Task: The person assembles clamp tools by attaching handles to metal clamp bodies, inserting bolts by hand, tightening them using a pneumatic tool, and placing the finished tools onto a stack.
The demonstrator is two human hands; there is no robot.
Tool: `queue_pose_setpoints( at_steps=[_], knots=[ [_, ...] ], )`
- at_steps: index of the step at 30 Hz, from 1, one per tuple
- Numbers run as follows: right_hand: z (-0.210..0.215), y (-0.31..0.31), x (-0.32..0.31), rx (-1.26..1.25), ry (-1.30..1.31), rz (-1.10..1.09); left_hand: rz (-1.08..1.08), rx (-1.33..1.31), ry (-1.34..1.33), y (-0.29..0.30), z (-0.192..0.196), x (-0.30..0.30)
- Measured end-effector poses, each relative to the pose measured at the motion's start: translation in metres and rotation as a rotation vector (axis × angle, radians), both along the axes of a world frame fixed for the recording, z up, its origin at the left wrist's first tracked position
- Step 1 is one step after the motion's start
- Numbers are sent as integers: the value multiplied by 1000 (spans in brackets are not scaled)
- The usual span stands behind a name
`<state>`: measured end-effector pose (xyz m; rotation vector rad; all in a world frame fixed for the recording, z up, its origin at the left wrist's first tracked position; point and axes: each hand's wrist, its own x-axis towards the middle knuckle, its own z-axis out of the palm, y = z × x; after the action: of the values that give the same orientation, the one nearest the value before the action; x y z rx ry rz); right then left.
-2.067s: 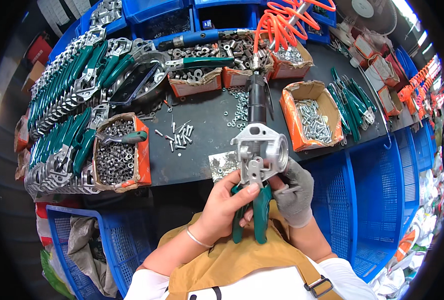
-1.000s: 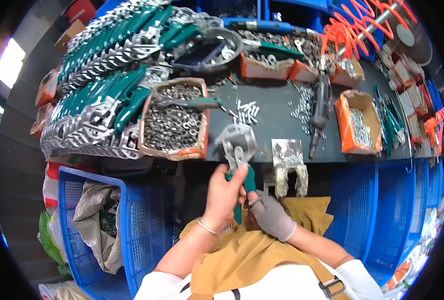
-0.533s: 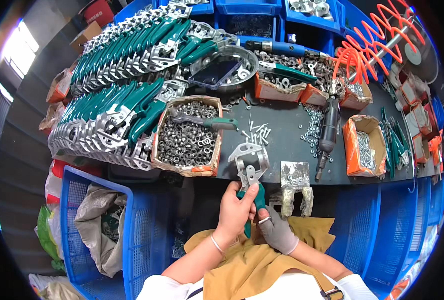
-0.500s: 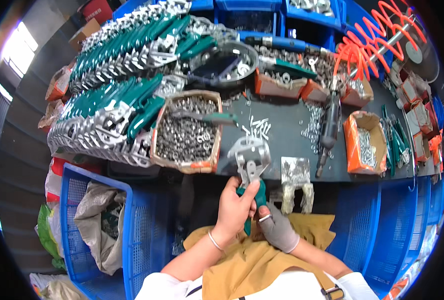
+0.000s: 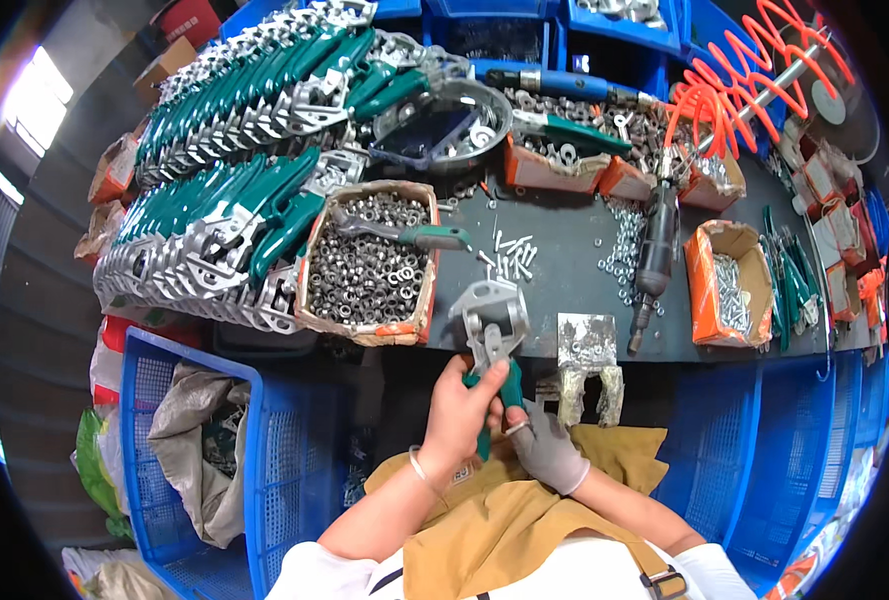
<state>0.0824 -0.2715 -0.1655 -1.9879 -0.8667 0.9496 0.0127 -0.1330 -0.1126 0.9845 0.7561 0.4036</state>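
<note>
My bare left hand [image 5: 461, 412] is closed round a hand tool [image 5: 495, 322] with green handles and an open, silver metal head pointing away from me. The thumb presses along the tool just below the head. My right hand [image 5: 548, 448], in a grey glove with the thumb bare, closes on the lower part of the green handle. Just beyond the tool's head, several loose silver pins [image 5: 513, 257] lie on the dark table. A carton of metal nuts or rings [image 5: 370, 275] stands left of the tool, with a green-handled tool [image 5: 415, 235] lying across it.
Green-handled tools [image 5: 225, 200] are stacked in rows at the left. A black power driver [image 5: 657, 250] lies right of centre, near an orange coiled hose [image 5: 710, 100]. A metal fixture [image 5: 587, 345] juts from the front edge. Blue crates [image 5: 257, 450] stand below on both sides.
The tool and both hands have shifted slightly left, and the view has moved a little. Both hands keep their hold.
</note>
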Motion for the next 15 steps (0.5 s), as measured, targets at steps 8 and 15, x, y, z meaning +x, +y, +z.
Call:
queue_pose_setpoints(
  at_steps=[8, 15],
  knots=[
    [24, 12, 2, 94, 173, 33, 15, -78, -40, 1, -10, -3],
    [52, 6, -11, 263, 460, -145, -39, -69, -45, 5, 24, -11]
  ],
)
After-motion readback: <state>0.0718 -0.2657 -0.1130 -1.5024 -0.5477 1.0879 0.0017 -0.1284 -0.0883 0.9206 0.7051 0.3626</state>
